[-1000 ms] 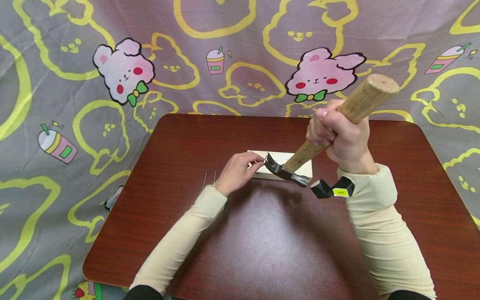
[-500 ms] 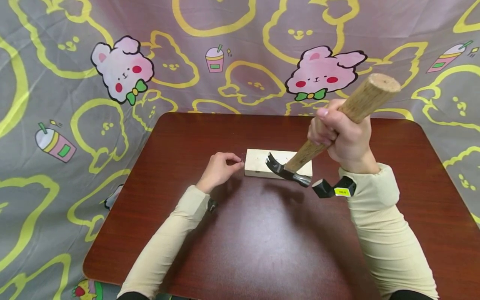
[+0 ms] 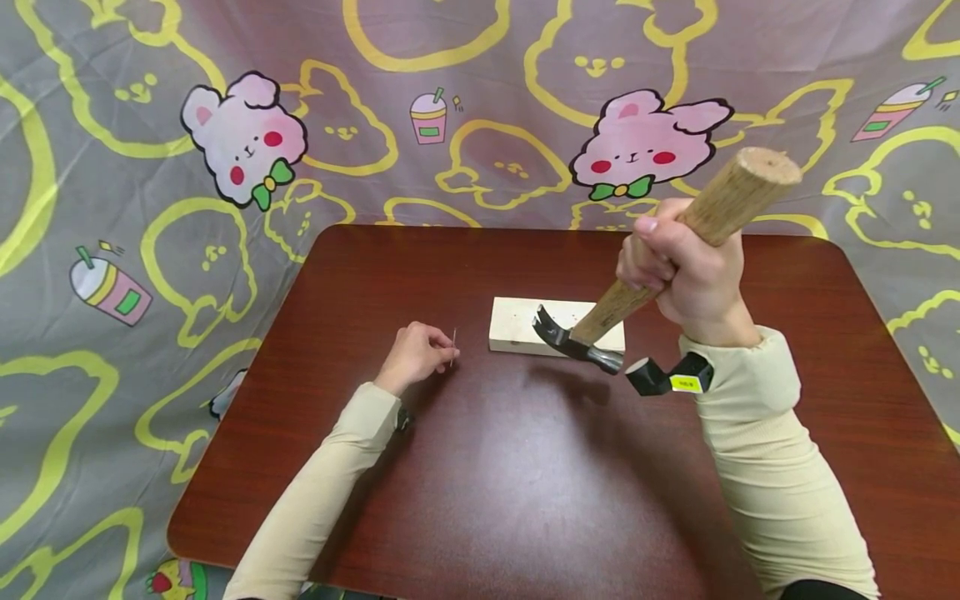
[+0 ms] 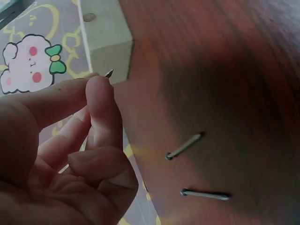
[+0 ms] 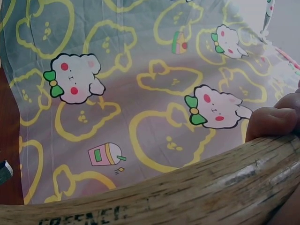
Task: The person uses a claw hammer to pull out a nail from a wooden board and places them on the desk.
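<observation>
My left hand [image 3: 417,357] pinches a thin nail [image 3: 453,343] between thumb and fingertips, left of the pale wooden block [image 3: 504,329]. In the left wrist view only the nail's pointed tip [image 4: 109,73] pokes out past the thumb. My right hand [image 3: 693,267] grips the wooden handle of a claw hammer [image 3: 611,308], its metal head low in front of the block and hiding part of it. Small dark spots mark the block's top. Close up in the right wrist view, the handle [image 5: 187,187] shows worn printed letters.
Two loose nails, one angled [image 4: 185,146] and one nearly level [image 4: 206,194], lie on the table by the left hand; in the head view the hand and arm hide them. The brown table [image 3: 525,467] ends at a patterned cloth [image 3: 480,100] behind and beside it.
My left hand has drawn away from the block, leftward and toward me, and the nail in its fingers now shows. The right hand and hammer have hardly moved.
</observation>
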{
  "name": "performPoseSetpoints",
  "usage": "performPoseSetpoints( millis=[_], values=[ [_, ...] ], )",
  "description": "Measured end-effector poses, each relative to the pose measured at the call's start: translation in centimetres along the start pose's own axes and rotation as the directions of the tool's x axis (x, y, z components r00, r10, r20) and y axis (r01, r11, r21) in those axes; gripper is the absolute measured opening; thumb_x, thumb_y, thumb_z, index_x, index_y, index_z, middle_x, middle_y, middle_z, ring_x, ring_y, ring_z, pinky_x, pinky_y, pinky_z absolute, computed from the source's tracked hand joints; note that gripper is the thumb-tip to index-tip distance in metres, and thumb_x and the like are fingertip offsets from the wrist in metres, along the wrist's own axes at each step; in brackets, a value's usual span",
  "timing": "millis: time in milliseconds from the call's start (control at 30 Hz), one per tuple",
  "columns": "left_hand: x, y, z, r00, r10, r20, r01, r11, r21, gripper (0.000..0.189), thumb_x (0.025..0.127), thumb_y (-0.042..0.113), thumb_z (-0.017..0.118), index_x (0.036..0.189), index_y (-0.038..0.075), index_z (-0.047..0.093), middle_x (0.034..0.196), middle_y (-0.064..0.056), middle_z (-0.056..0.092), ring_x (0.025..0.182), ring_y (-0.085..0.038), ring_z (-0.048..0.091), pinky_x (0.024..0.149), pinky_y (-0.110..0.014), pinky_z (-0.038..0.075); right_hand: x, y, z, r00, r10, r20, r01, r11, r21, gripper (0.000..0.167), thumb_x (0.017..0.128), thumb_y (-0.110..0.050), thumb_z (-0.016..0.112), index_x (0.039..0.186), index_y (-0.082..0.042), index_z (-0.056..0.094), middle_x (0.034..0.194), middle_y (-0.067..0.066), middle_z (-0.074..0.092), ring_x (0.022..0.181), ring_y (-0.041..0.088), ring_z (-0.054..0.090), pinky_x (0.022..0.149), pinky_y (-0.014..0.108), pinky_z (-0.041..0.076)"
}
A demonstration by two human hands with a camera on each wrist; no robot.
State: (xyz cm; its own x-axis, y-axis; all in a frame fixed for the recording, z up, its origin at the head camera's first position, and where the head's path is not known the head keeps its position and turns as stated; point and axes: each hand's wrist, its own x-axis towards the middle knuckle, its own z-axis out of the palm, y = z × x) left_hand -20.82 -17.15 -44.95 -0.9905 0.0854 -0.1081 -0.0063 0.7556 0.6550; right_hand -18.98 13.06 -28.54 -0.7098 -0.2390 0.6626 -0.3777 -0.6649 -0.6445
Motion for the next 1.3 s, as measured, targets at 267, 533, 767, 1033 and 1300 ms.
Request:
performPoseSetpoints(
  millis=[267,533,767,1033,1300],
  values=[
    [0.1,-0.3,0.6,0.998,-0.053,-0.014,0.054,0.996,0.072,0.011,0.082,0.015,0.075,0.08,0.005,0.074,0.063,-0.004,0.069,0.051,-0.01,0.061,0.048,-0.02,0.045,-0.2,0.0,-0.2,1.0,0.002,0.009,-0.002,1.0,-0.012,0.035,0.085,0.009,0.045,0.054,0.0,0.032,0.042,0.003,0.024,0.034,0.014,0.022,0.034,0.03,0.018],
    [0.3,-0.6,1.3,0.997,-0.079,-0.02,0.081,0.99,0.119,0.011,0.081,0.015,0.077,0.075,0.006,0.073,0.062,-0.003,0.068,0.048,-0.009,0.06,0.052,-0.021,0.048,-0.4,0.0,-0.3,1.0,0.004,0.005,-0.004,1.0,-0.019,0.035,0.085,0.009,0.045,0.054,0.0,0.032,0.043,0.003,0.024,0.034,0.015,0.022,0.034,0.03,0.017],
    [0.5,-0.5,1.6,0.996,-0.09,-0.026,0.093,0.988,0.122,0.01,0.079,0.012,0.078,0.074,0.005,0.072,0.06,-0.005,0.068,0.047,-0.009,0.06,0.052,-0.022,0.048,-0.6,0.0,-0.4,1.0,0.006,-0.006,-0.006,1.0,-0.008,0.034,0.085,0.01,0.044,0.054,0.0,0.032,0.043,0.004,0.024,0.035,0.016,0.022,0.034,0.031,0.018],
    [0.6,-0.3,1.7,0.994,-0.096,-0.06,0.103,0.985,0.14,0.01,0.077,0.01,0.079,0.075,0.004,0.072,0.056,-0.004,0.066,0.047,-0.011,0.061,0.058,-0.026,0.051,-0.7,0.0,-0.4,1.0,0.005,-0.002,-0.005,1.0,-0.015,0.035,0.086,0.01,0.044,0.054,0.0,0.031,0.043,0.004,0.024,0.034,0.015,0.022,0.034,0.03,0.018],
    [0.8,-0.3,1.7,0.992,-0.106,-0.067,0.115,0.982,0.152,0.012,0.077,0.011,0.08,0.075,0.003,0.071,0.056,-0.004,0.067,0.049,-0.011,0.062,0.063,-0.029,0.054,-0.8,-0.1,-0.5,1.0,-0.009,-0.008,0.009,1.0,-0.008,0.034,0.086,0.01,0.044,0.054,0.001,0.034,0.043,0.005,0.025,0.034,0.016,0.022,0.034,0.031,0.018]
  ],
)
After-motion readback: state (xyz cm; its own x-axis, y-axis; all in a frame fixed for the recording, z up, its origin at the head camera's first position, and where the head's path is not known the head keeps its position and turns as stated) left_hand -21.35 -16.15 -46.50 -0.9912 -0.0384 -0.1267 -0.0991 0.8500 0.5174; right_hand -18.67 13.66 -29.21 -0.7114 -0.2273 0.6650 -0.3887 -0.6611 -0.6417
